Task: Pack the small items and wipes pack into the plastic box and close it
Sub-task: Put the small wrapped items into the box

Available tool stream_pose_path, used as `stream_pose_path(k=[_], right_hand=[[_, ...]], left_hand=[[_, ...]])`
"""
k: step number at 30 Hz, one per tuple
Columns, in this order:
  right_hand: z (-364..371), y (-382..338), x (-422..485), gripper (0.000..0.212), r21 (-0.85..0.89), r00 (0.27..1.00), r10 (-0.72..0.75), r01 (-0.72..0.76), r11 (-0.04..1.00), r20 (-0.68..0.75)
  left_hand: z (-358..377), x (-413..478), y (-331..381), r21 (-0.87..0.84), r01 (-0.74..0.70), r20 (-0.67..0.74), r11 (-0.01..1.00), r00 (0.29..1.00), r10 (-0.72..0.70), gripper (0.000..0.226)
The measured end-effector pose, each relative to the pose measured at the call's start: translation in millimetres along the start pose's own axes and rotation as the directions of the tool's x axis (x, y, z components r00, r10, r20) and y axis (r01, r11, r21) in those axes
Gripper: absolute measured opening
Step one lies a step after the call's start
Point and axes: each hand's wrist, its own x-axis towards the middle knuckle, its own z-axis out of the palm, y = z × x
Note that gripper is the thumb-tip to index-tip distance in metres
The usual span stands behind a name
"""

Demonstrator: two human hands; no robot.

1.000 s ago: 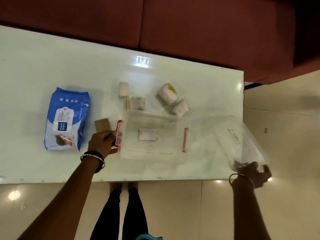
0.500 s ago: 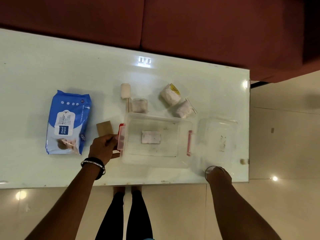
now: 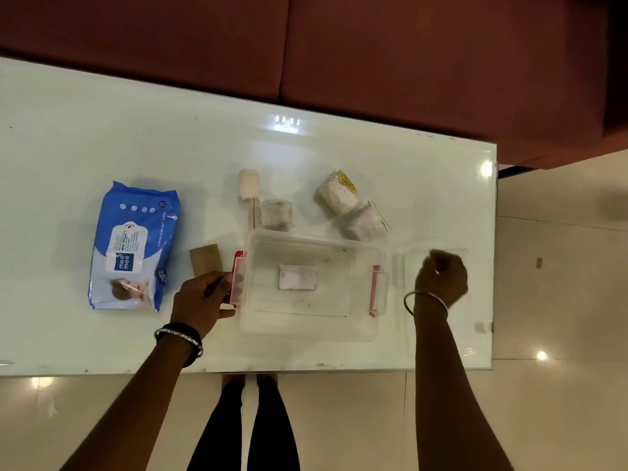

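The clear plastic box with red latches stands open near the table's front edge, holding only a white label on its floor. My left hand grips its left latch. The clear lid lies flat on the table right of the box, and my right hand hovers over it with curled fingers and nothing in them. The blue wipes pack lies at the left. Behind the box lie a white swab, a small clear pack, a yellow-labelled roll and a bagged roll.
A brown card lies between the wipes pack and the box. The white glass table ends just right of the lid. A red-brown sofa runs along the far side. My legs stand at the near edge.
My right hand carried the lid from beyond the table's right end, laid it flat beside the box, let go and rose over it. My left hand stayed on the latch.
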Motion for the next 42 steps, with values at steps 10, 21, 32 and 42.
stream_pose_path(k=[10,21,32,42], right_hand=[[76.5,-51.9,25.9,0.087,-0.326,0.814,0.268,-0.103,0.940,0.515],[42.2,-70.6,10.6,0.049,0.148,0.973,0.110,-0.141,0.979,0.204],[29.8,-76.4,-141.5,0.032,0.183,0.790,-0.134,0.029,0.983,0.598],[93.4,-70.3,-143.0,0.052,-0.107,0.674,0.206,-0.187,0.977,0.709]], left_hand=[[2.2,-0.5,-2.0,0.061,-0.033,-0.013,0.998,0.999,0.034,0.013],[5.3,-0.3,-2.2,0.062,-0.027,-0.029,0.998,0.999,0.029,0.014],[1.1,0.1,8.4,0.271,-0.105,-0.142,0.957,0.979,0.148,0.022],[13.0,42.0,84.9,0.365,-0.330,-0.249,0.870,0.866,0.433,0.014]])
